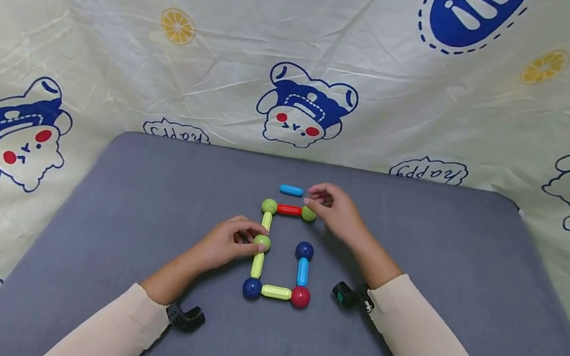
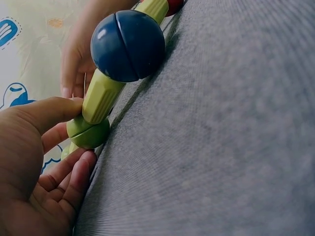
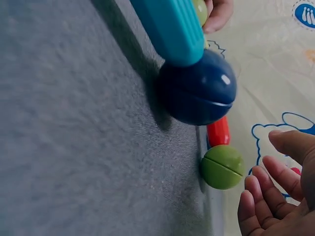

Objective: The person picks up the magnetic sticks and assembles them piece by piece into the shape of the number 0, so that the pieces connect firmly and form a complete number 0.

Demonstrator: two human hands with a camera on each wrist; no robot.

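Observation:
A linked shape of balls and short rods lies on the grey table. My left hand (image 1: 223, 243) grips the green ball (image 1: 263, 242) in the middle of its left side; the left wrist view shows thumb and fingers around that ball (image 2: 88, 133). By the far right green ball (image 1: 309, 215) hovers my right hand (image 1: 335, 212). In the right wrist view its fingers are loosely spread, apart from the green ball (image 3: 222, 167). A red rod (image 1: 289, 210) joins that ball to the far left green ball (image 1: 270, 206). Beyond it lies a loose blue rod (image 1: 291, 190).
Nearer me, a blue ball (image 1: 252, 288), a yellow-green rod (image 1: 276, 292) and a red ball (image 1: 301, 297) form the near side. From the red ball, a light blue rod (image 1: 303, 272) leads to another blue ball (image 1: 304, 250). A printed cloth (image 1: 221, 84) hangs behind the table.

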